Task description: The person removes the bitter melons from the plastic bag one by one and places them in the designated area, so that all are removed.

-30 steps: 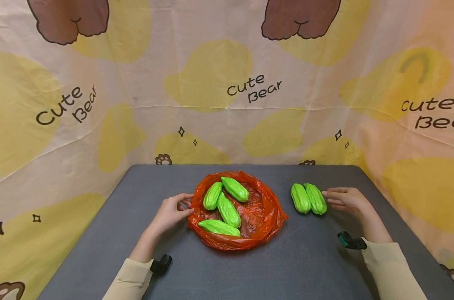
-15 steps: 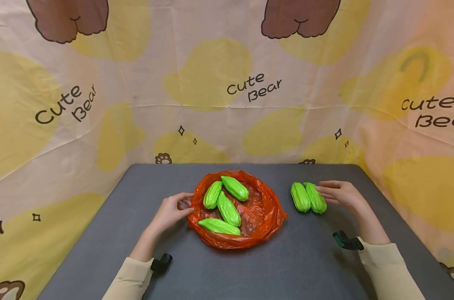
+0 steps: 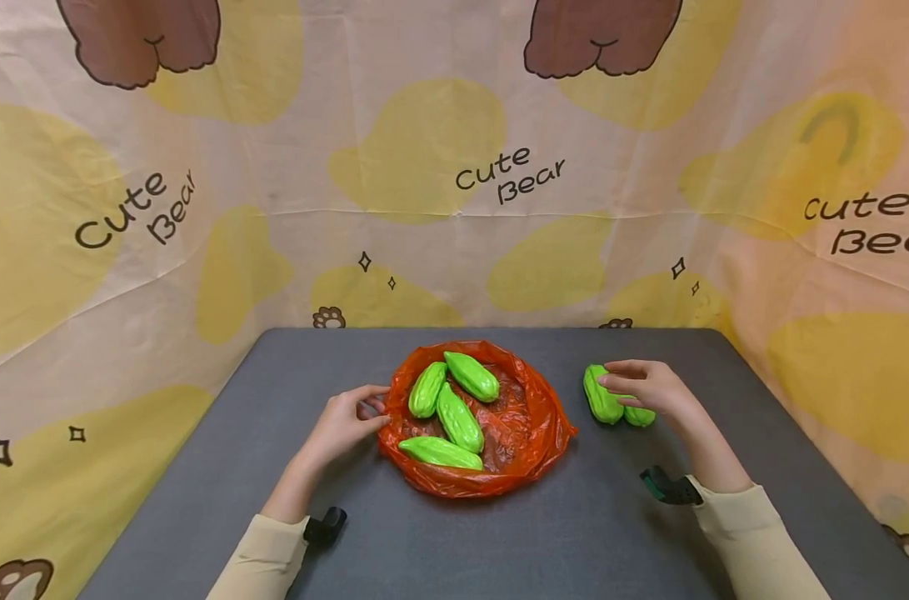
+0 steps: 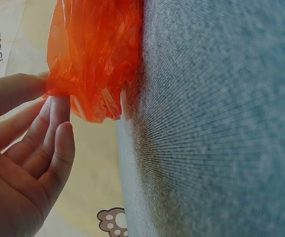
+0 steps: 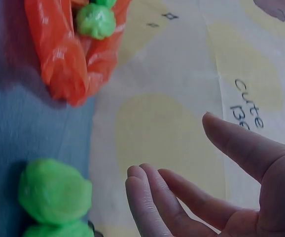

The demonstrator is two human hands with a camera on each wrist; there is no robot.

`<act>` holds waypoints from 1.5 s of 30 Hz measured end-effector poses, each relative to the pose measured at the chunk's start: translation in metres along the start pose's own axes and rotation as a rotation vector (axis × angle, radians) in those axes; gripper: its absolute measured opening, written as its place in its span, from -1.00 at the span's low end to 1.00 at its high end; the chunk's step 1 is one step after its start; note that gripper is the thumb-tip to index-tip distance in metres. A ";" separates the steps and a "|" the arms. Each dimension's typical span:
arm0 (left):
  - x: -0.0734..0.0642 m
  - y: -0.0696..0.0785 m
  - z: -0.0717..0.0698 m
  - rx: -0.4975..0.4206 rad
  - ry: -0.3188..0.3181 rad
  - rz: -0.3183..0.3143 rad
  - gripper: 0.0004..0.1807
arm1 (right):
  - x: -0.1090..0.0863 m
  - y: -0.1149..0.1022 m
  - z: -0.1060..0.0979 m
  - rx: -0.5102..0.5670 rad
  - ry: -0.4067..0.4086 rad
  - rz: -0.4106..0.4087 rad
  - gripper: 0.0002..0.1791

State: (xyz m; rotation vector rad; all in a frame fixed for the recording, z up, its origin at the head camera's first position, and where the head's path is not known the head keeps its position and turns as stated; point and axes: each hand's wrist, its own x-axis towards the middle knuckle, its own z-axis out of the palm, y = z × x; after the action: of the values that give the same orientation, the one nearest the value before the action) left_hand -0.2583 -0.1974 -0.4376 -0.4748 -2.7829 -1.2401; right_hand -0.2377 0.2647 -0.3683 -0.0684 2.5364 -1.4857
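My left hand [image 3: 347, 425] pinches the left rim of a red plastic bag [image 3: 551, 433], spread open into a round shape; in the left wrist view thumb and fingers grip the bag's edge. Several bright green, ridged bitter melons [image 3: 460, 419] lie inside it. To the right of the bag, two more lie side by side on the table: a left bitter melon [image 3: 600, 398] and a right bitter melon [image 3: 638, 417], partly hidden by my right hand [image 3: 652, 389]. This hand hovers over the pair, its fingers loosely extended and apart from them in the right wrist view.
The dark grey table [image 3: 514, 550] is enclosed at the back and sides by a printed cloth [image 3: 424, 167] with bear figures and lettering. A black wrist strap [image 3: 671, 486] is on the right arm and another strap [image 3: 325, 527] on the left.
The right hand has moved left, from beside the right bitter melon to over the pair. The left hand has stayed at the bag's rim, and the bitter melons lie where they were.
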 end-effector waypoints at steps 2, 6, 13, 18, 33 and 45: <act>0.000 -0.001 0.000 -0.005 -0.002 -0.001 -0.54 | 0.001 -0.003 0.006 -0.005 -0.001 -0.012 -0.24; 0.000 -0.001 0.000 -0.012 -0.004 -0.001 -0.54 | 0.003 -0.008 0.017 -0.017 -0.010 -0.021 -0.24; -0.001 -0.001 0.001 -0.006 -0.002 0.001 -0.54 | 0.011 -0.017 0.040 -0.012 -0.017 -0.027 -0.28; -0.001 -0.001 0.001 0.001 -0.006 0.005 -0.54 | 0.016 -0.022 0.058 0.006 -0.033 -0.051 -0.34; -0.001 0.002 0.000 0.011 -0.005 0.012 -0.54 | 0.023 -0.039 0.106 0.010 -0.096 -0.101 -0.47; 0.001 0.001 0.002 0.010 0.009 0.030 -0.54 | 0.027 -0.055 0.145 0.013 -0.172 -0.151 -0.52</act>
State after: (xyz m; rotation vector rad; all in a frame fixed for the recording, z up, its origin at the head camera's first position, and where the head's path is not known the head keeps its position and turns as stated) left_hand -0.2583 -0.1953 -0.4376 -0.5069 -2.7631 -1.2193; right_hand -0.2392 0.1095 -0.3935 -0.3765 2.4292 -1.4787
